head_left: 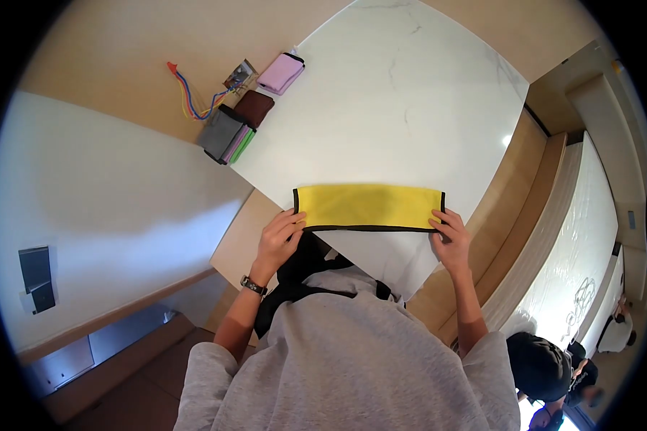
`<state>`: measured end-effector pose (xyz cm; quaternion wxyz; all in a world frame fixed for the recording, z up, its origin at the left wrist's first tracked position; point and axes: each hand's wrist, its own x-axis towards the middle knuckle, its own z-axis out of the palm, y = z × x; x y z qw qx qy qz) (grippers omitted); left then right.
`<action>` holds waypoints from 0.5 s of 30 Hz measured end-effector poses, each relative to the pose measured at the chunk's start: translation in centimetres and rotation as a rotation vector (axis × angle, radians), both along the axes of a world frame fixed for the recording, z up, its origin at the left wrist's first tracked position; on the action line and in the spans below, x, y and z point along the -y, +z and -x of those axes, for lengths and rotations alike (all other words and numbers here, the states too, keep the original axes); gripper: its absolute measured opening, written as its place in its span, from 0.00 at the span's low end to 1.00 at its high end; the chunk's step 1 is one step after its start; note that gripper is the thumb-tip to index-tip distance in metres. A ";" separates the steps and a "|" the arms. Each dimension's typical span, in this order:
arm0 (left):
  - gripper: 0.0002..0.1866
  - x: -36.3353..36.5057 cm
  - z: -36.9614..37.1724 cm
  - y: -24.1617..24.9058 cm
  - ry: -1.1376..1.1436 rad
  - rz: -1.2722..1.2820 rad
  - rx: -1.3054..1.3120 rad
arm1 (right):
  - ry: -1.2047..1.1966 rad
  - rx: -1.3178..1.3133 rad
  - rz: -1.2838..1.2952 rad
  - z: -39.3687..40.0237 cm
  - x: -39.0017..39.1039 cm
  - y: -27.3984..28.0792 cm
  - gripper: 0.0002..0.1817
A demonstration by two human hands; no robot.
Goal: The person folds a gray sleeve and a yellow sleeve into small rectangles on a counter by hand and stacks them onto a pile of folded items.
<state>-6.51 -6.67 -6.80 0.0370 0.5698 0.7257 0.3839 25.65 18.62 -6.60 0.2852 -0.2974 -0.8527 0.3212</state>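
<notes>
A yellow cloth with black edging lies folded into a long strip on the near part of the white marbled table. My left hand, below a dark wristwatch, grips the cloth's left end near its lower corner. At the opposite end, my right hand holds the lower right corner between thumb and fingers. The strip stretches flat between both hands, its long black border toward me.
Along the table's left edge sit a folded pink cloth, a maroon cloth and a grey cloth beside purple and green ones. Coloured cables rise from a socket box. Other people are at lower right.
</notes>
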 end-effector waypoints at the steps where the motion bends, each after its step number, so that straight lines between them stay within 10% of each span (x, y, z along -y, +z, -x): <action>1: 0.08 0.1 0.0 0.0 -0.001 0.002 0.001 | -0.001 0.001 0.002 -0.1 0.1 -0.2 0.15; 15: 0.08 0.4 0.1 0.3 -0.043 0.054 0.039 | 0.003 -0.017 -0.041 -1.4 0.6 -1.1 0.18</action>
